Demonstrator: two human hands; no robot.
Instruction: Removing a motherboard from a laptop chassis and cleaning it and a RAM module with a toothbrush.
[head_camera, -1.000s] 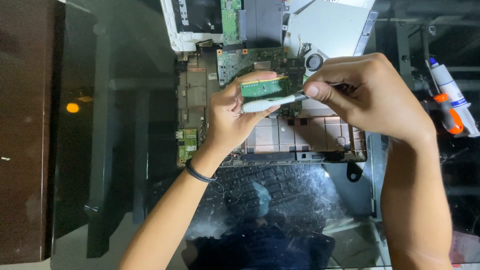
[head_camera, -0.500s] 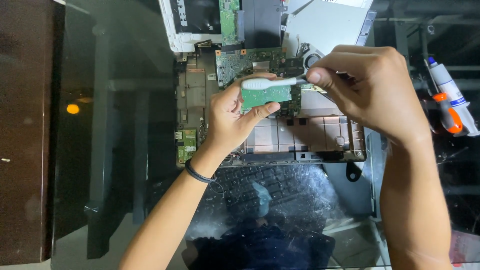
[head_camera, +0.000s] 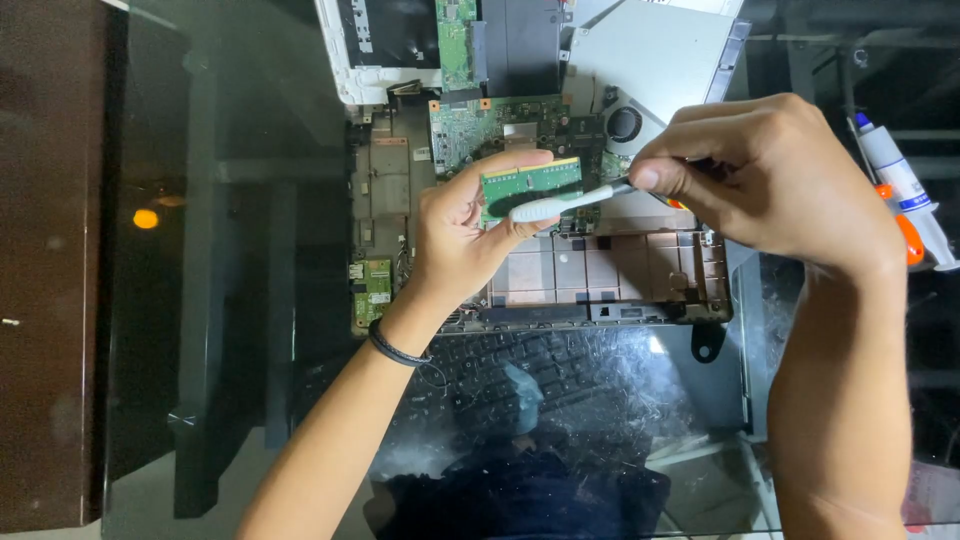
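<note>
Worktop (head_camera: 250, 300): dark glass, reflective; it carries the opened machine in a dim room, with a brown wooden panel along the left edge.
Laptop base (head_camera: 600, 280): lies open, cover off, so its inner parts face up and are within reach of both hands.
Green circuit board (head_camera: 500, 125): seated in the upper part of the base, just beyond the hands; a round fan (head_camera: 625, 123) sits to its right.
Left hand (head_camera: 455, 235): raised above the base, fingers closed on the memory card, thumb on the lower edge and fingertips on the upper edge, which leaves the flat face bare.
Memory card (head_camera: 530, 180): small green strip, held clear of the base and tilted towards the camera, apparently so its face can be worked on.
Right hand (head_camera: 770, 180): fingers pinched tight round the handle of the brush, knuckles up, a grip that suits short strokes.
Brush (head_camera: 560, 203): white head lies across the lower edge of the card, touching it; the handle runs right into the fist.
White tube (head_camera: 905, 190): lies at the right edge of the worktop, well apart from the hands, with an orange part beside it.
Wristband (head_camera: 395, 348): dark, on the left wrist.
Silver drive (head_camera: 650, 50): set aside at the top, beside a white casing.
</note>
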